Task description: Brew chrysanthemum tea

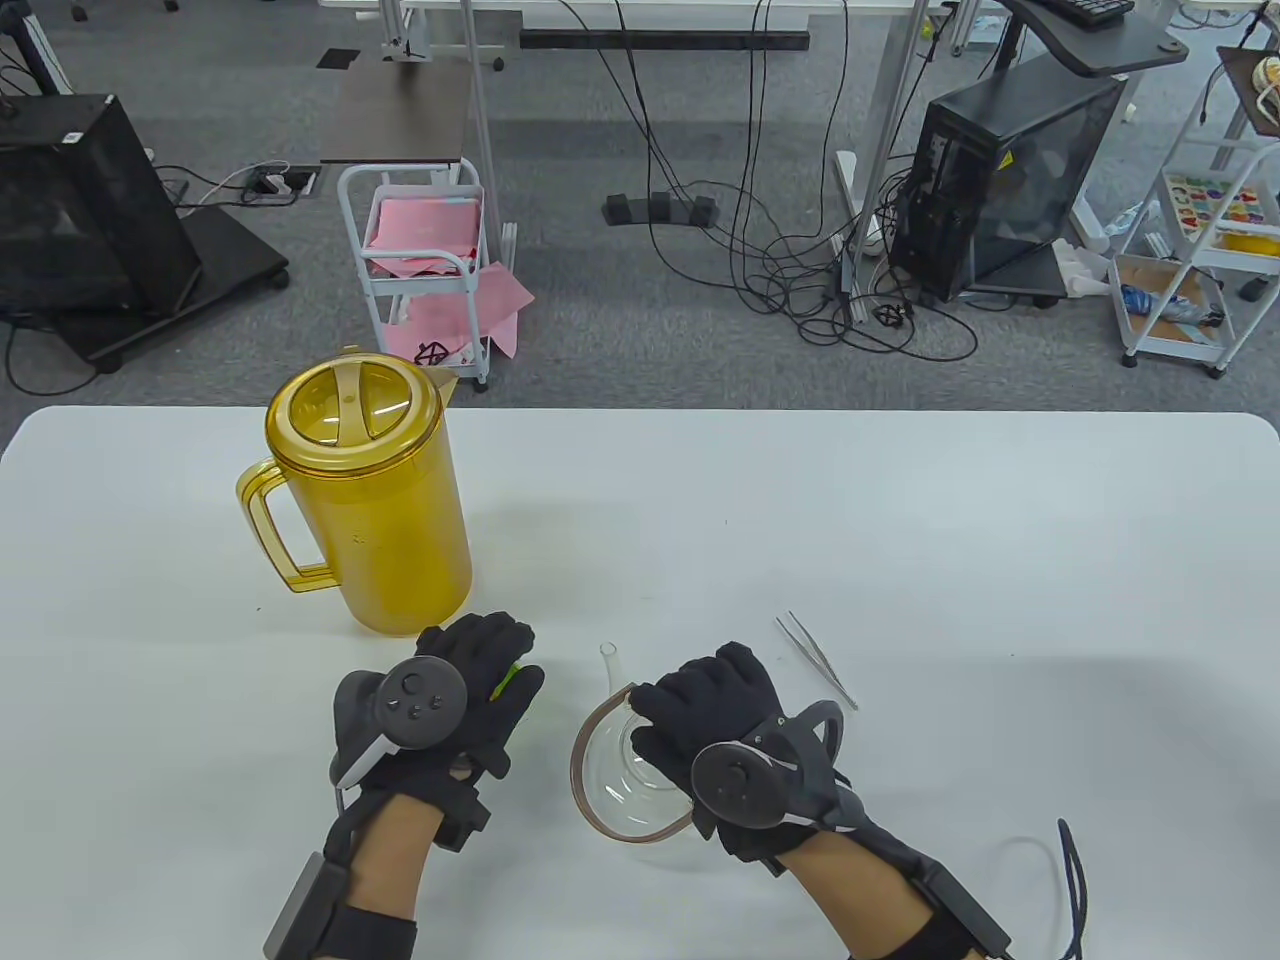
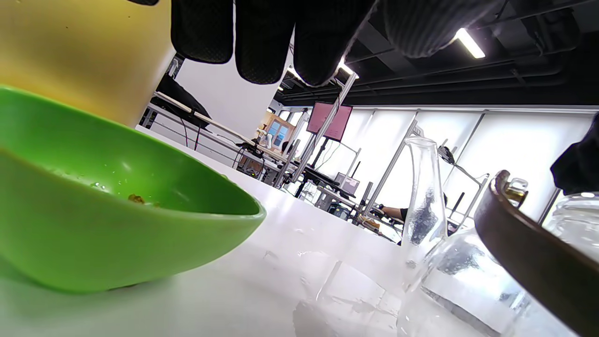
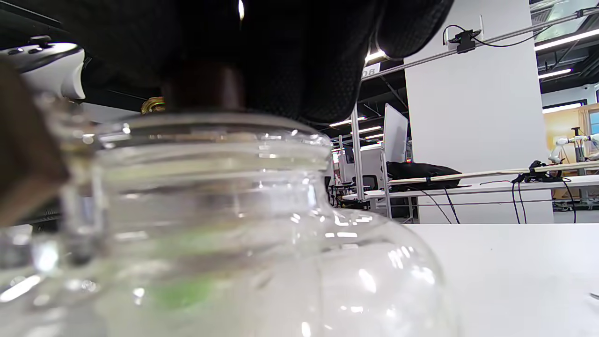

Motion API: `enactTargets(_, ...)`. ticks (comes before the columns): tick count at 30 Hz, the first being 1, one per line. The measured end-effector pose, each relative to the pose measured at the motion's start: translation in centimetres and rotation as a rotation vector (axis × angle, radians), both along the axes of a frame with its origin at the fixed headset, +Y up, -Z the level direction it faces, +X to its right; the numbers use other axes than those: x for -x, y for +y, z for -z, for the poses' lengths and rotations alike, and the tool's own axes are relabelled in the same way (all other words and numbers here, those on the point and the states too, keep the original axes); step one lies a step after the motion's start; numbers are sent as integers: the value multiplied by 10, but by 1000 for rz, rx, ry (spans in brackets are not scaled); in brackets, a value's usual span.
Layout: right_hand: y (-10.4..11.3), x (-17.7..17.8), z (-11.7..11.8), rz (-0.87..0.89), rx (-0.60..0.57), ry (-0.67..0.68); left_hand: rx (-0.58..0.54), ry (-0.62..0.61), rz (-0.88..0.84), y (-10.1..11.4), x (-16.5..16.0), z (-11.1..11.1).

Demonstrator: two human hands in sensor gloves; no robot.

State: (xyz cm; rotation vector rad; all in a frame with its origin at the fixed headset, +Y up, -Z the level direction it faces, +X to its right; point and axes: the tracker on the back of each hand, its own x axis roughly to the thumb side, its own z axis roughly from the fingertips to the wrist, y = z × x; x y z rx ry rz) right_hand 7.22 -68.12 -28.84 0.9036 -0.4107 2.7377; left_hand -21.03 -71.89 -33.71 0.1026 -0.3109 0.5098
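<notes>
A clear glass teapot (image 1: 622,790) with a brown arched handle (image 1: 583,740) and a thin spout (image 1: 610,655) stands near the table's front edge. My right hand (image 1: 690,705) lies on top of it; in the right wrist view its fingers (image 3: 299,61) pinch the dark brown knob (image 3: 203,89) of the lid, which sits on the teapot's mouth (image 3: 210,135). My left hand (image 1: 495,675) hovers over a green bowl (image 2: 117,220), its fingertips (image 2: 262,56) hanging free above the bowl. A few yellow-brown crumbs lie in the bowl. Only a green sliver of the bowl (image 1: 508,682) shows in the table view.
A tall amber pitcher (image 1: 370,500) with its lid on stands just behind my left hand, handle to the left. Metal tweezers (image 1: 815,660) lie on the white table (image 1: 900,520) right of the teapot. A cable (image 1: 1070,870) trails from the right wrist.
</notes>
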Motion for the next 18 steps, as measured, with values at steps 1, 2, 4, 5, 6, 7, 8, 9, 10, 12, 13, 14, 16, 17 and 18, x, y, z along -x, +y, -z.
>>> enactTargets(1,0,0,0,-1,3,5,2,2,0,0,0,0)
enactTargets(2,0,1,-1,-10,2,13,4,3,-1,0,0,0)
enactTargets(4,0,2,-1,-29,-8,15,8,5,-2,0,1,0)
enactTargets(5,0,2,-2,-32,-12,14,10,5,-3,0,1,0)
enactTargets(6,0,2,-2,-37,-13,14,11,5,-3,0,1,0)
enactTargets(7,1,3,-2,-48,-15,17,13,5,-3,0,1,-1)
enactTargets(8,1,3,-2,-57,-19,18,14,5,-1,0,1,-1)
enactTargets(9,1,3,-3,-66,-19,21,15,5,0,0,1,0)
enactTargets(10,1,4,-3,-80,-26,22,18,5,1,0,1,0)
enactTargets(12,2,5,-5,-94,-35,21,20,4,1,-1,0,0)
enactTargets(13,2,6,-5,-97,-40,22,22,2,4,-1,0,0)
enactTargets(14,2,7,-6,-100,-45,22,22,2,7,-1,0,0)
enactTargets(16,2,9,-9,-109,-65,17,24,1,10,-1,0,0)
enactTargets(17,2,9,-9,-102,-75,10,26,0,10,-1,0,0)
enactTargets(18,3,8,-10,-87,-79,5,26,0,10,-1,0,-1)
